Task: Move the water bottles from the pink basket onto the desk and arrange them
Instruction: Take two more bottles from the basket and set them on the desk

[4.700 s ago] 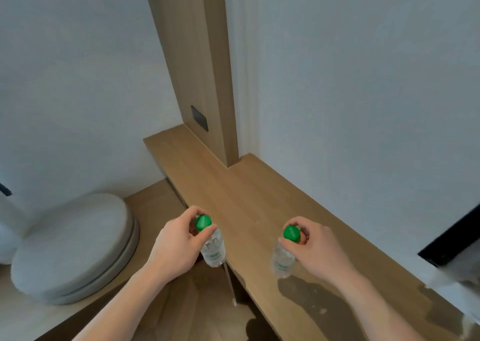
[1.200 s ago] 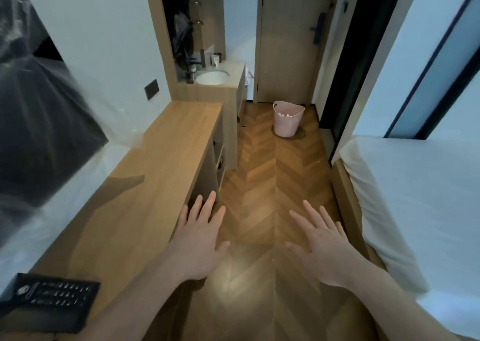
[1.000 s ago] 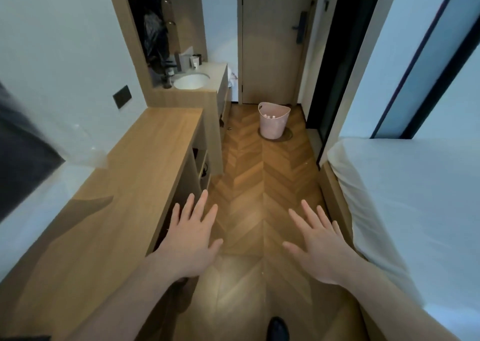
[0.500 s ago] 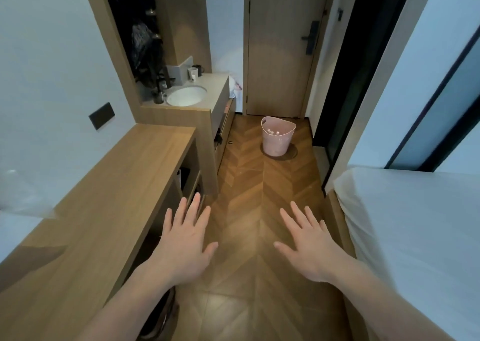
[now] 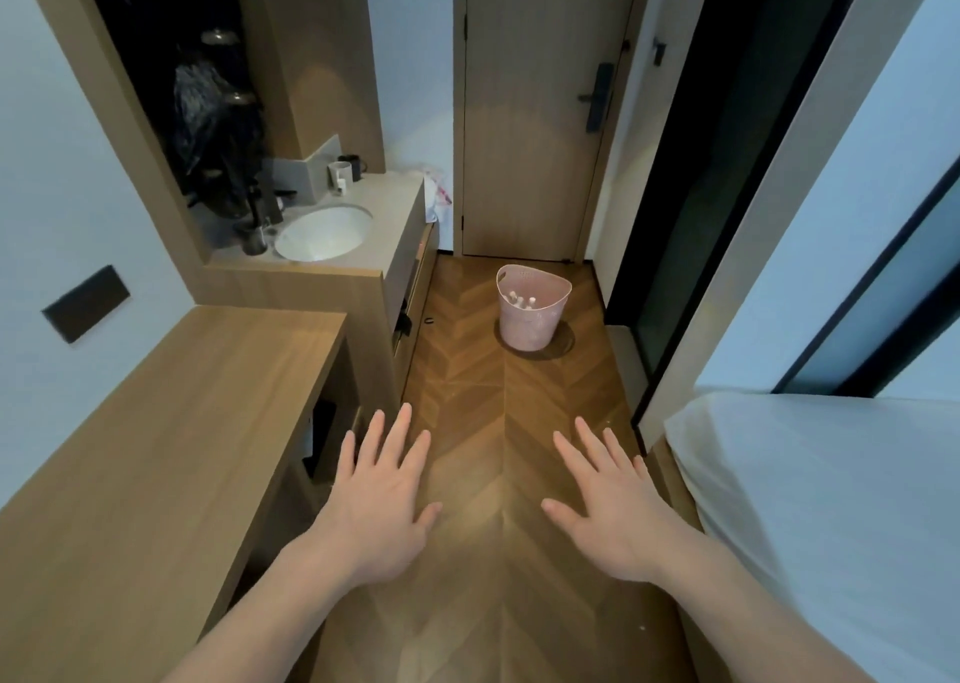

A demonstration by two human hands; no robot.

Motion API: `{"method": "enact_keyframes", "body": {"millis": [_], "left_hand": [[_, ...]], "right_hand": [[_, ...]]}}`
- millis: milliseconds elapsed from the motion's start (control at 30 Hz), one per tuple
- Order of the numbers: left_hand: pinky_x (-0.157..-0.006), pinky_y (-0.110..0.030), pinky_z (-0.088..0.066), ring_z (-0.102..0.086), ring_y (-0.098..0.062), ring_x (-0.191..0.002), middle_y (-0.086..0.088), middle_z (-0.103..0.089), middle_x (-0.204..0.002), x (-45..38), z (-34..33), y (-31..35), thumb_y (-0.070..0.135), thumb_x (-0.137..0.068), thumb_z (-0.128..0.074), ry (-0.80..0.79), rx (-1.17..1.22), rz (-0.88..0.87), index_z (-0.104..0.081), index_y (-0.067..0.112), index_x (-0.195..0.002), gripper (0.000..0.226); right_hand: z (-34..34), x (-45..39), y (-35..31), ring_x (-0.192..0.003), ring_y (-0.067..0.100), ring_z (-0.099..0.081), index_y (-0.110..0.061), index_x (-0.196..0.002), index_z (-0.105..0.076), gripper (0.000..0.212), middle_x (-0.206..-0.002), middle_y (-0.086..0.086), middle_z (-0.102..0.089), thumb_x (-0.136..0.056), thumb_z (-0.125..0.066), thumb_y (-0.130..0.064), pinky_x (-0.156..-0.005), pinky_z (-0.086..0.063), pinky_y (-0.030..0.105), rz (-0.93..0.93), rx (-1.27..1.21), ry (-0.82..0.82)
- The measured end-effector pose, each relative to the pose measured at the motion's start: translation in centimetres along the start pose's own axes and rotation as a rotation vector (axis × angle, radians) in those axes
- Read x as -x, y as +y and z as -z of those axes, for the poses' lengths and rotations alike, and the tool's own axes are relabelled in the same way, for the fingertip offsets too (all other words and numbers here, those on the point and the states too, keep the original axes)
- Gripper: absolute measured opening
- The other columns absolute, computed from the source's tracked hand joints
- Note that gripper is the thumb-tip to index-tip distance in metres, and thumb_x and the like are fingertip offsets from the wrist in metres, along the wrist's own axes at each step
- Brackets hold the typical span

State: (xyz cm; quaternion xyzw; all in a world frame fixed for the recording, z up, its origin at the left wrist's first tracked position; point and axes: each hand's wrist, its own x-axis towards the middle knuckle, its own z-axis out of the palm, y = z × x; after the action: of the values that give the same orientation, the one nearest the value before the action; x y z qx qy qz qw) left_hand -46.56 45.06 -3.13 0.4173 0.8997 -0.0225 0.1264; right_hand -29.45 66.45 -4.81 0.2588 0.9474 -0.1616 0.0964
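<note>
step in hand: the walk to fetch bottles, not a grasp. left hand [image 5: 382, 500] and right hand [image 5: 610, 505] are both held out in front, palms down, fingers spread and straight, holding nothing and touching nothing.

pink basket [image 5: 531, 313] stands upright on the herringbone floor [image 5: 498, 422] near the door [image 5: 535, 110], well apart from both hands. a few pale bottle tops [image 5: 521, 300] show inside it, so water bottles are left to move; how many, too small to tell.

wooden bench [image 5: 171, 422] runs along the left wall, just beside the left hand; no bottles show on the part of it in view. the rest of it is out of frame, so cannot judge how many are already placed or how far along the task is.

sink counter [image 5: 322, 230] sits beyond the far end of the bench, bed [image 5: 831, 500] on the right; the floor strip between bench and bed leads to the basket.

next move, as a judgement: close the gap to the basket, bend or crouch since it sits low on the floor, reach in from above and grip a bottle by neck or cap, likely one per hand, then carry back to the bench. tops sit close together in there, so picking one cleanly needs care not to knock the others or tip the light basket.
</note>
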Motion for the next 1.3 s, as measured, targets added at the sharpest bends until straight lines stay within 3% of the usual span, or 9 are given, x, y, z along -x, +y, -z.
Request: {"method": "enact_keyframes", "body": {"millis": [333,767,1100,1300], "left_hand": [[-0.128,-0.054,0.011,0.027,-0.029,-0.156,-0.001,0.030,-0.170,-17.8,3.7,-0.6,0.061,-0.105,-0.038,0.008,-0.015,-0.172,0.002,0.030,-0.168,0.081],[-0.127,-0.052,0.013,0.031,-0.027,-0.155,0.002,0.034,-0.168,-43.3,9.2,-0.3,0.064,-0.103,-0.036,0.037,0.000,-0.094,0.005,0.032,-0.167,0.082],[-0.126,-0.050,0.014,0.031,-0.028,-0.155,0.000,0.035,-0.168,-57.9,11.6,-2.5,0.061,-0.105,-0.036,0.006,0.072,0.003,0.003,0.029,-0.168,0.080],[-0.121,-0.048,0.021,0.034,-0.027,-0.153,0.002,0.034,-0.168,-70.3,12.5,-5.4,0.062,-0.104,-0.039,-0.028,0.103,-0.062,0.004,0.032,-0.167,0.082]], "right_hand": [[3.5,-12.9,4.4,-0.162,0.027,0.022,-0.043,-0.168,0.007,0.081,-0.174,-0.009,0.026,-0.105,-0.037,-0.068,-0.128,0.008,0.054,-0.136,-0.087,0.003],[11.6,-36.5,12.5,-0.162,0.027,0.023,-0.041,-0.169,0.006,0.080,-0.174,-0.009,0.027,-0.107,-0.040,-0.062,-0.130,0.008,0.055,-0.092,-0.144,-0.071],[18.5,-53.8,15.5,-0.161,0.026,0.024,-0.037,-0.170,0.004,0.079,-0.175,-0.007,0.025,-0.109,-0.043,-0.057,-0.132,0.007,0.055,-0.006,-0.093,-0.150],[19.7,-65.0,16.4,-0.162,0.026,0.022,-0.040,-0.169,0.004,0.079,-0.174,-0.008,0.026,-0.108,-0.042,-0.060,-0.132,0.005,0.054,-0.131,-0.037,-0.162]]}}
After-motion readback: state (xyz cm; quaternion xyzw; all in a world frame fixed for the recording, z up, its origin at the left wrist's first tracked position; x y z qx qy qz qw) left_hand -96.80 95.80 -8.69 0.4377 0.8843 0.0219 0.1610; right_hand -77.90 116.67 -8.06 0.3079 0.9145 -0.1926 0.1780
